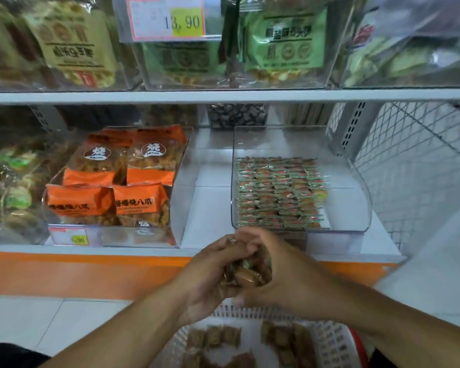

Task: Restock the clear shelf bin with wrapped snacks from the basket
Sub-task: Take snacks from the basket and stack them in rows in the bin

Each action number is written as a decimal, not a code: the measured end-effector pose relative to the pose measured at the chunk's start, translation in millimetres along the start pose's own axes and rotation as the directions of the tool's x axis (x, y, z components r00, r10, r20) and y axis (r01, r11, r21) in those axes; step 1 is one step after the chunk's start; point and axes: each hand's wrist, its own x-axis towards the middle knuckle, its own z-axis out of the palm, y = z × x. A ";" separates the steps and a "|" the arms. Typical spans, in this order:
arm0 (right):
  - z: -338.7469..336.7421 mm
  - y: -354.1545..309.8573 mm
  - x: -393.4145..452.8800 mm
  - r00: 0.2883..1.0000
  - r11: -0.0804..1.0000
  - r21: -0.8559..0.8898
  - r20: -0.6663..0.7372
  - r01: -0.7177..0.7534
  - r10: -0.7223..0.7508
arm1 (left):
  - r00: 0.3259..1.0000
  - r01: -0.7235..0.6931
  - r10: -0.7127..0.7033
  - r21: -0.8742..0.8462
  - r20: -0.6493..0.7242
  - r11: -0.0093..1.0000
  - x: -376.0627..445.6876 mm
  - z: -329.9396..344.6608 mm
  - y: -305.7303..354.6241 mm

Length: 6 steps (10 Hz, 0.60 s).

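A clear shelf bin [356,181] stands on the lower white shelf at the right, with several rows of small wrapped snacks [279,192] laid flat inside it. Just below its front edge, my left hand [207,277] and my right hand [282,274] are cupped together around a bunch of brown wrapped snacks [247,274]. Under my wrists sits a white slotted basket [329,341] with more brown wrapped snacks [215,338] loose in it.
A second clear bin [181,187] to the left holds orange snack bags with a price tag on its front. Clear bins of larger bags and a 13,90 price card fill the upper shelf. White wire mesh [409,160] closes the right side. An orange plinth [77,274] runs below the shelf.
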 end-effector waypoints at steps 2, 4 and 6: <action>-17.9 -1.6 1.8 0.999 0.972 0.235 -0.051 -0.003 0.016 | 0.999 0.012 -0.014 -0.048 -0.030 0.999 -1.3 0.0 4.4; -24.9 -4.8 -0.4 0.994 0.910 0.414 -0.104 0.009 0.038 | 1.000 -0.021 0.020 -0.068 -0.006 0.997 -1.1 -4.8 15.6; -38.3 -7.6 -4.5 0.989 0.850 0.507 0.097 -0.144 0.109 | 0.988 0.066 -0.067 0.012 0.139 0.998 -2.5 -21.5 29.3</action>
